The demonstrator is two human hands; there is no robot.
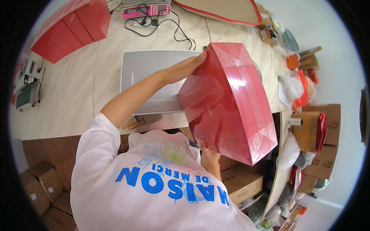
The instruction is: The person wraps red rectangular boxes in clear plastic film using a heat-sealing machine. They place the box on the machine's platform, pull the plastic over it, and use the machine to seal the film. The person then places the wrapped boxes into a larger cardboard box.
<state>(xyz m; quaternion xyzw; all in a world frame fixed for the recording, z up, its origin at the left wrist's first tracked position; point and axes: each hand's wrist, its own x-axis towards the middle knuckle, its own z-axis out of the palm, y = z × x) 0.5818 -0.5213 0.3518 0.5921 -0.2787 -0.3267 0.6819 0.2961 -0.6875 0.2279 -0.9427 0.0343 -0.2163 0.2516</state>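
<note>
A large red box [214,106] wrapped in clear glossy film is held tilted, right of centre, over the front of the table. At its upper left corner, my left hand [199,58] grips the edge. My right hand [211,154] supports the box from its lower side near my body, its fingers partly hidden. Behind the box lies a flat grey panel [150,80] with a pale rim, partly covered by my left forearm and the box. Tan handles [134,123] stick out below the panel's front edge; what they belong to cannot be told.
Several red boxes [70,31] stand at the upper left of the marbled table [68,95]. At the back are a pink keypad device [146,11], black cables [173,21] and a red-edged beige board [222,10]. Cardboard cartons [306,132] and plastic bags [290,150] crowd the right.
</note>
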